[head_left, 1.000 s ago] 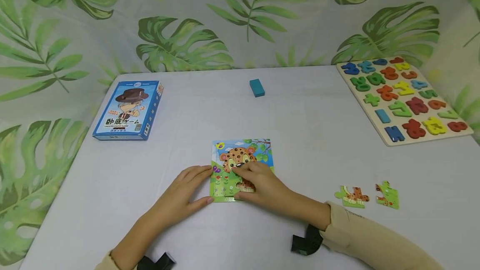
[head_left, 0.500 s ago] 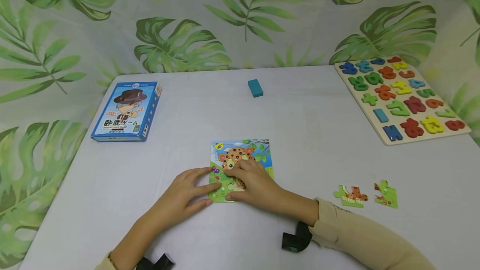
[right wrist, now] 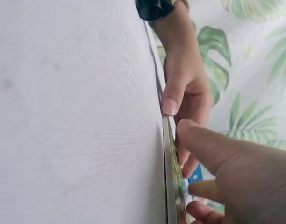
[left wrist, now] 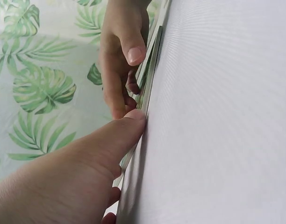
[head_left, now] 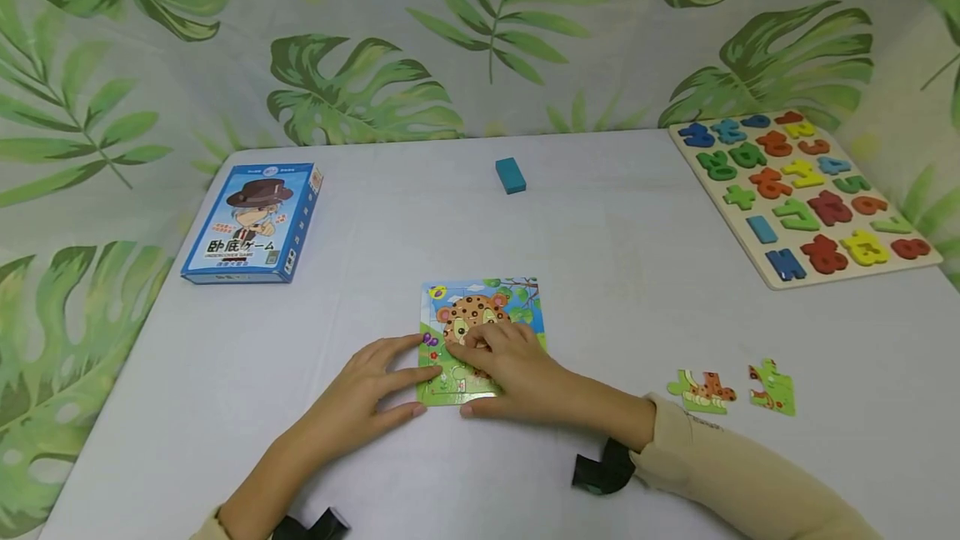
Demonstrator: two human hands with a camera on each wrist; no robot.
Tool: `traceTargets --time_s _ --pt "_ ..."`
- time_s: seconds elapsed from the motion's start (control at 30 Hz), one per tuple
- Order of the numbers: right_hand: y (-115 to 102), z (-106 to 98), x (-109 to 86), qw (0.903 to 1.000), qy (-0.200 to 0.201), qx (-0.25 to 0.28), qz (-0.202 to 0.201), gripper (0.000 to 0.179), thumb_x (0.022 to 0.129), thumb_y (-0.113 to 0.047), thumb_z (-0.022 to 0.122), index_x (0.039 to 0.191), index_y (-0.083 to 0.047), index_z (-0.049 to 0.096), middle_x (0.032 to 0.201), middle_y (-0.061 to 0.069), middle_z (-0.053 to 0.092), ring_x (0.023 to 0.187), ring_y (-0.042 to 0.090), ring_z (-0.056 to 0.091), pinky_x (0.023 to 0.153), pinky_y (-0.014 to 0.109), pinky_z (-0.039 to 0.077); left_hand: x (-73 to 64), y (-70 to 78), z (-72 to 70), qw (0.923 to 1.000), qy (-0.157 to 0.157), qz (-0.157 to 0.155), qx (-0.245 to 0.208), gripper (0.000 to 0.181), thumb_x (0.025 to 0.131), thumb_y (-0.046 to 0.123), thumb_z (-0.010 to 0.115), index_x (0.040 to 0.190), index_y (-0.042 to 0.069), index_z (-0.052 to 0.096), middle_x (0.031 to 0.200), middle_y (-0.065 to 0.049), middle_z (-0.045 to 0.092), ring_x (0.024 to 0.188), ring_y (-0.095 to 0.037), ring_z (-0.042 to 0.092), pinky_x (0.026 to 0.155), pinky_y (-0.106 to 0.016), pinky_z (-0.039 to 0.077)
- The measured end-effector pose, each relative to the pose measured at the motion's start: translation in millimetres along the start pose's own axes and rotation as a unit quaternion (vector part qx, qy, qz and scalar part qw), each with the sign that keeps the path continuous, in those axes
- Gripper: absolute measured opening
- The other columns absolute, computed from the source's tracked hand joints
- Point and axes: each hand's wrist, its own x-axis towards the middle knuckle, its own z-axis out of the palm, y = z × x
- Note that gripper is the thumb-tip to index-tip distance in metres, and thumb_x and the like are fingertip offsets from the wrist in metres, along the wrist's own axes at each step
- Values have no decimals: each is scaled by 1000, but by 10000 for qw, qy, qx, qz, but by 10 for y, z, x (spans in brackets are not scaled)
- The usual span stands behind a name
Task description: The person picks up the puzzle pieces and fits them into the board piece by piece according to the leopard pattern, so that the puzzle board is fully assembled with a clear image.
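Note:
A jigsaw puzzle (head_left: 480, 307) with a spotted leopard cub lies flat in its tray on the table. My left hand (head_left: 375, 386) is at its left side, the index fingertip on the green lower-left part and the thumb at the near-left corner. My right hand (head_left: 517, 365) lies over the lower right, its index finger pressing on the picture and its thumb at the near edge. That hand hides part of the puzzle. Two loose jigsaw pieces, a spotted one (head_left: 705, 392) and a green one (head_left: 772, 388), lie to the right.
A blue game box (head_left: 253, 223) stands at the back left and a teal block (head_left: 511, 176) at the back middle. A wooden number board (head_left: 753, 227) with coloured figures is at the back right. A leaf-print cloth hangs behind the table.
My left index finger has come onto the puzzle's lower left. My right hand has shifted slightly left, and its thumb has drawn back to the near edge. The loose pieces have stayed put.

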Motion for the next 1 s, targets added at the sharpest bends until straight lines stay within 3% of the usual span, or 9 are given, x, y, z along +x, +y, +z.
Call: traceTargets --time_s 0.2,0.33,0.53,0.77,1.0 --pt "31 -118 -174 9907 -3 1347 186 68 79 -41 66 137 -22 37 134 -2 34 122 17 28 98 42 28 -6 6 15 9999 24 -119 -63 43 82 43 61 123 31 56 141 0 33 125 -21 30 100 -43 25" --pt "55 -275 -393 9841 310 1727 269 70 78 -34 69 137 -19 35 136 1 31 124 19 28 95 44 35 -9 14 20 9998 36 -188 -32 43 81 43 62 122 31 57 141 0 33 126 -23 30 101 -44 24" --pt "166 -510 -820 9808 1176 1431 618 74 73 -33 73 136 -19 36 135 1 32 123 18 30 92 45 38 -11 17 14 9997 7 -251 8 42 82 44 61 122 32 57 141 1 33 126 -22 29 102 -43 22" --pt "293 -672 -1278 9679 2058 1046 994 85 63 -16 82 136 -16 38 132 -1 35 121 8 30 93 9 25 -13 13 14 9997 -33 -249 0 42 83 45 59 122 32 56 141 1 32 126 -22 29 101 -42 22" --pt "447 -684 -1612 9524 2490 1090 1384 91 57 -1 82 136 -14 38 131 0 36 118 2 30 90 6 24 -9 24 7 9996 -53 -273 -46 42 82 45 60 122 32 56 141 2 31 126 -21 28 102 -42 22"
